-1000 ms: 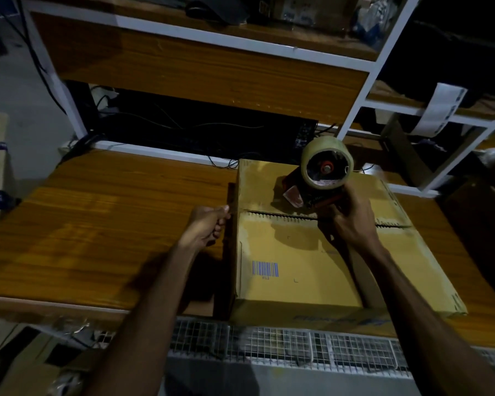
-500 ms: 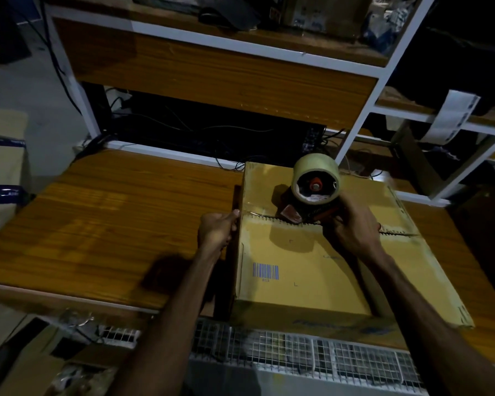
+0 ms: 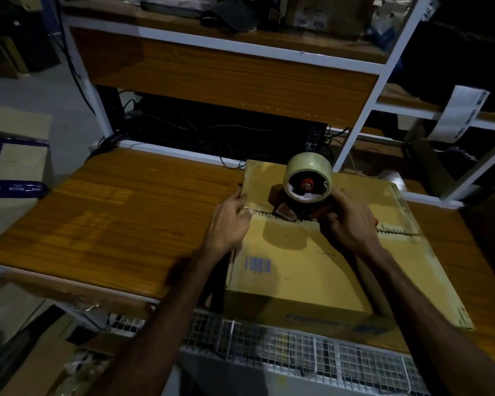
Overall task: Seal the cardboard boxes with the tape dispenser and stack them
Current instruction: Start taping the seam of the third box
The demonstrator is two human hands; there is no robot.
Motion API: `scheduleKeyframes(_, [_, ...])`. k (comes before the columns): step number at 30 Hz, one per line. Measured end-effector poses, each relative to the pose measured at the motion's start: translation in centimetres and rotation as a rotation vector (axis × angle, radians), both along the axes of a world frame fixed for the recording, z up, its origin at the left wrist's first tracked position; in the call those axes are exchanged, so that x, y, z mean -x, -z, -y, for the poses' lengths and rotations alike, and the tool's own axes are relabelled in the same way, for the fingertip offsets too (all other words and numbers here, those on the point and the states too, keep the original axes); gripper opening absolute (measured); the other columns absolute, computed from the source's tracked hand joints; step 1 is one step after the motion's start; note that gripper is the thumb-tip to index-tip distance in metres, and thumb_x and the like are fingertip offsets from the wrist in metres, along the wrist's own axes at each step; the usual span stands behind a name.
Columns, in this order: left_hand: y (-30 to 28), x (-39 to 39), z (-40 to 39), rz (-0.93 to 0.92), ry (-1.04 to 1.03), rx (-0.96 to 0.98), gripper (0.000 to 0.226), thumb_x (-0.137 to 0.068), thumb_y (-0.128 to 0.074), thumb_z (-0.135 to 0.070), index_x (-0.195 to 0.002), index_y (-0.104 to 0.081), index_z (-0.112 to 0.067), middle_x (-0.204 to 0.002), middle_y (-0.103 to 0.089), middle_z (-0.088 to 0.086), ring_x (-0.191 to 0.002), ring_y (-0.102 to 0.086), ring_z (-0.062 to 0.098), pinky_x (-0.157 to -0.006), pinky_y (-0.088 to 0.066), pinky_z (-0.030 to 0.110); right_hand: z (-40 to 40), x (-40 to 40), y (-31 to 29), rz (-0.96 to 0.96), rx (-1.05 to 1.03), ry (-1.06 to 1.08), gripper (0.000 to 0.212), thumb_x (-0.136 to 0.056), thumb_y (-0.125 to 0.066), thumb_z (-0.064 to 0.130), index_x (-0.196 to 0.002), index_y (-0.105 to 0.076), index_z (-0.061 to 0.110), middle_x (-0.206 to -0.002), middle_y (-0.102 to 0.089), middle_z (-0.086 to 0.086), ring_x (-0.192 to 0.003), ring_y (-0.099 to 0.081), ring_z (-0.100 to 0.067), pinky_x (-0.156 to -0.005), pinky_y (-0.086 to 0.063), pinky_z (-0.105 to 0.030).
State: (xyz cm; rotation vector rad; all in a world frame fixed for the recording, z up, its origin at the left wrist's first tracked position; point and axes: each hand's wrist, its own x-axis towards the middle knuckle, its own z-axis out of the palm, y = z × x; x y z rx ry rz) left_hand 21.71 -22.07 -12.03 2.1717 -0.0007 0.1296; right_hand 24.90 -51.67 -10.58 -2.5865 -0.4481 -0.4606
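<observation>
Both forearms reach forward, bare. Left hand (image 3: pixel 231 221) palm down, fingers pressed flat at the left end of the cardboard box (image 3: pixel 297 261) seam. Right hand (image 3: pixel 352 221) curled round the tape dispenser (image 3: pixel 307 192) handle, wrist slightly bent inward.

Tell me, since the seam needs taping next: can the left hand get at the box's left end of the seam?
Probably yes. The left hand already rests at the box edge there; the tape dispenser sits further right.
</observation>
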Motion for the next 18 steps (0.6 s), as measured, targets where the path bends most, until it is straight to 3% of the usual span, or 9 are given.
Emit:
scheduleKeyframes(2, [0.1,0.5,0.9,-0.075,0.077,-0.185,0.060,-0.108,-0.055,-0.020,-0.163,-0.032,-0.013,-0.174,-0.018,0.001,-0.157,-0.026,0.023,-0.122,-0.025,0.034,0.1,-0.2,0.1,-0.006,0.020,-0.003,0.051,-0.089,-0.065,0.011,-0.135,-0.057,0.034,-0.122,-0.066,0.001,-0.102,-0.061,-0.028,-0.073,-0.043,-0.037])
scheduleKeyframes(5, [0.5,1.2,2.1,-0.093,0.087,-0.316,0.062,-0.112,-0.045,-0.024,-0.166,-0.018,-0.010,-0.176,-0.001,0.002,-0.159,-0.020,0.027,-0.126,-0.024,0.041,0.5,-0.3,0.2,-0.007,0.053,-0.020,0.051,-0.092,-0.066,0.014,-0.137,-0.056,0.035,-0.125,-0.063,0.002,-0.105,-0.058,-0.027,-0.073,-0.044,-0.038])
scheduleKeyframes(10, [0.6,1.1,2.3,-0.078,0.058,-0.423,0.058,-0.113,-0.042,-0.022,-0.165,-0.022,-0.007,-0.176,-0.005,0.004,-0.148,-0.042,0.032,-0.119,-0.040,0.045,1.2,-0.3,0.4,-0.015,0.097,-0.069,0.043,-0.099,-0.061,0.023,-0.138,-0.058,0.040,-0.124,-0.058,0.002,-0.107,-0.055,-0.025,-0.072,-0.044,-0.039])
scheduleKeyframes(15, [0.5,1.5,2.1,-0.056,0.040,-0.496,0.055,-0.111,-0.042,-0.010,-0.164,-0.028,-0.009,-0.176,-0.009,-0.001,-0.143,-0.049,0.032,-0.115,-0.042,0.049,1.8,-0.6,0.5,0.008,0.167,-0.127,0.040,-0.106,-0.054,0.041,-0.145,-0.050,0.048,-0.120,-0.055,0.003,-0.100,-0.054,-0.023,-0.065,-0.040,-0.036])
scheduleKeyframes(18, [0.2,1.7,2.1,-0.062,0.045,-0.505,0.058,-0.107,-0.043,0.001,-0.162,-0.032,-0.012,-0.175,-0.009,-0.002,-0.147,-0.045,0.029,-0.117,-0.039,0.048,2.3,-1.2,0.2,0.002,0.164,-0.160,0.041,-0.106,-0.049,0.041,-0.147,-0.048,0.046,-0.122,-0.057,0.002,-0.102,-0.057,-0.025,-0.066,-0.048,-0.040])
